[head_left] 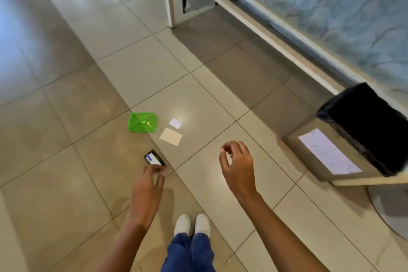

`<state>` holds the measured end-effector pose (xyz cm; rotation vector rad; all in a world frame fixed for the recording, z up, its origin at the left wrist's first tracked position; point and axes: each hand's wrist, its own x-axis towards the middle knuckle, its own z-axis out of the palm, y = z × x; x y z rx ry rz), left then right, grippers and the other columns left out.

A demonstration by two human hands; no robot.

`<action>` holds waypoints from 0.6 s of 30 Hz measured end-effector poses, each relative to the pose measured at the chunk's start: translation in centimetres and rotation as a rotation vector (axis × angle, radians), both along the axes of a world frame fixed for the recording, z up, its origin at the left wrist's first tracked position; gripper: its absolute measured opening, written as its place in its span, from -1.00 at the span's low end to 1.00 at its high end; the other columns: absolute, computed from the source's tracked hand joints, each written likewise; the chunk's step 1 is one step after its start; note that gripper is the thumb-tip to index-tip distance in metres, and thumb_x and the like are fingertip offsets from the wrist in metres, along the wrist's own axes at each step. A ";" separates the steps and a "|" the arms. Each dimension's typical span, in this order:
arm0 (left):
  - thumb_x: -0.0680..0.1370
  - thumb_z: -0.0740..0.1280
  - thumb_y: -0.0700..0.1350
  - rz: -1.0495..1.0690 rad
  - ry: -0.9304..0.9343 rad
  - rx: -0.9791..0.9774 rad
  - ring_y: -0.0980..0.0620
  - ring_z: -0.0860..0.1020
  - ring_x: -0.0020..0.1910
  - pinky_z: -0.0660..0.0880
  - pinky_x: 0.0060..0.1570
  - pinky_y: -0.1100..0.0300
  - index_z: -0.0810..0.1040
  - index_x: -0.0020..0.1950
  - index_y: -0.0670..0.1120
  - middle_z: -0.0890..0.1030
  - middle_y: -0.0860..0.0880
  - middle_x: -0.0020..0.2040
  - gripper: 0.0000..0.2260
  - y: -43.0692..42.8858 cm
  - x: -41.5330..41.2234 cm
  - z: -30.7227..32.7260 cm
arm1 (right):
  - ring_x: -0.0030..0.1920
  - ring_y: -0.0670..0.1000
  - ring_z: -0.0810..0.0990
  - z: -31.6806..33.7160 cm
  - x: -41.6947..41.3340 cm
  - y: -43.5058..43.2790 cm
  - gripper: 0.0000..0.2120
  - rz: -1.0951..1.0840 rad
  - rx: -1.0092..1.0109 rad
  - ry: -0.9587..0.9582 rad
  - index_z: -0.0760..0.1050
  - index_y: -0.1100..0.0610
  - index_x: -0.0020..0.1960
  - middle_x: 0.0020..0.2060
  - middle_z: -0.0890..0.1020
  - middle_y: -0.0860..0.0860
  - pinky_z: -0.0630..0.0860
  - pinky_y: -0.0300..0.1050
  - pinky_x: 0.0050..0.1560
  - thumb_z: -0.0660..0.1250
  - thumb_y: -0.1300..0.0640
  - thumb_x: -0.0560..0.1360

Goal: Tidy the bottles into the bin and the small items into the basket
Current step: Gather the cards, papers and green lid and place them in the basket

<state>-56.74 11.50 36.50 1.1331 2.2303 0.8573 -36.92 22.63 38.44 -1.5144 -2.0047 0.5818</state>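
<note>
One green tray (143, 122), two paper slips (171, 136) and one small dark box (154, 157) lie on the tiled floor (66, 117). The left hand (148, 185) has its fingers clamped on the box; the right hand (238, 164) hovers empty, fingers loosely curled. One black-lined bin (366, 126) is cut off at right, beside a bed (331, 6).

Tiled floor (88, 161): green basket (142, 122), cards (171, 136).
</note>
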 end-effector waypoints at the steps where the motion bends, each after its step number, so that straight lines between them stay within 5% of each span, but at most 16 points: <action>1: 0.57 0.27 -0.16 0.037 -0.005 -0.028 0.11 0.49 -0.03 0.35 -0.10 0.25 0.54 0.06 -0.07 0.53 0.07 0.01 -0.89 -0.7 -0.8 -0.8 | -0.12 -0.05 0.50 -0.7 -0.8 0.0 -0.94 0.021 -0.019 -0.005 0.52 0.16 -0.01 -0.12 0.56 0.01 0.46 -0.31 -0.12 0.30 0.20 0.53; 9: 0.54 0.27 -0.28 0.267 0.009 -0.294 -0.02 0.45 0.00 0.35 -0.08 0.21 0.55 0.02 -0.16 0.53 -0.09 -0.01 -0.89 -6.0 -6.7 -10.7 | -0.06 -0.03 0.53 -10.0 -9.0 -1.1 -0.84 0.123 -0.272 -0.091 0.48 0.16 0.09 -0.07 0.55 0.03 0.56 -0.18 -0.08 0.32 0.20 0.52; 18: 0.54 0.27 -0.27 0.339 0.034 -0.469 -0.10 0.44 0.03 0.42 -0.05 0.10 0.55 0.08 -0.20 0.53 -0.16 0.01 -0.85 -7.3 -14.5 -29.9 | 0.02 0.02 0.51 -30.4 -18.2 -0.7 -0.80 0.179 -0.385 -0.215 0.47 0.21 0.12 -0.02 0.54 0.10 0.41 -0.28 -0.05 0.32 0.20 0.51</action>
